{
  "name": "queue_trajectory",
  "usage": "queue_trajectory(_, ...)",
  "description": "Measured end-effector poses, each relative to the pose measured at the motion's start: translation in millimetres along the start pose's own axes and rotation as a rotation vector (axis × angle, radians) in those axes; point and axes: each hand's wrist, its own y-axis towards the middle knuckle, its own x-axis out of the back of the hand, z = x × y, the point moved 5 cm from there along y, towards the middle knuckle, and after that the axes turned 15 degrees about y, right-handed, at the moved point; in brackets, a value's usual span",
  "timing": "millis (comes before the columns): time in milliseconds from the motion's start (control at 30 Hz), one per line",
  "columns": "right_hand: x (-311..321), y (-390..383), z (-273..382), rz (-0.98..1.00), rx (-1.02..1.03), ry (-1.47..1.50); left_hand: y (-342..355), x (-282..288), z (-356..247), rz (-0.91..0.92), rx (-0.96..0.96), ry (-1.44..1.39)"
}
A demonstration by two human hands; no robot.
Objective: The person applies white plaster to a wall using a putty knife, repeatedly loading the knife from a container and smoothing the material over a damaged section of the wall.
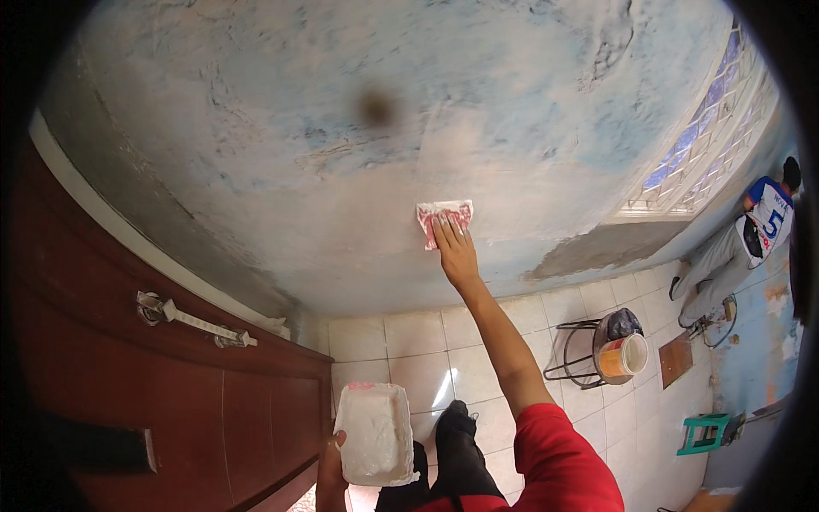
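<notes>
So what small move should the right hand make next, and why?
Probably a light stroke up the wall: the right hand has a white-smeared scraper against it, rough bluish patches show above, and the tray in the left hand holds white paste.

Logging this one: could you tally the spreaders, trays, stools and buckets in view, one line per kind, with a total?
Flat spreader: 1, under the right hand
Tray: 1, in the left hand
Stools: 2, a dark metal stool and a green stool
Bucket: 1
Total: 5
</notes>
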Motion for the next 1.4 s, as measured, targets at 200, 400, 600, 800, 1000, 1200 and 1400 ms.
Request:
queue_trajectory(200,72,57,31,-0.135,0.004,0.077,0,19,13,-0.045,0.005,-0.037)
queue_trajectory(400,135,189,50,-0.341,0.098,-0.052,5,26,24,-0.030,0.151,-0.119)
queue_trajectory(600,12,59,34,0.020,0.042,-0.015,9,26,9,-0.024,0.022,-0.140)
queue_trajectory(800,36,70,44,0.037,-0.010,0.096,1,32,-3,0.004,0.066,-0.212)
queue_trajectory(1000,173,183,31,-0.353,0.106,-0.099,-13,34,-18,0.090,-0.006,-0.220)
queue_trajectory(1200,78,49,-23,0.038,-0.053,-0.041,-35,13,-56,0.072,-0.060,-0.316)
queue_trajectory(1400,95,85,27,-0.009,-0.070,0.140,-24,39,-31,-0.047,-0.011,-0.325)
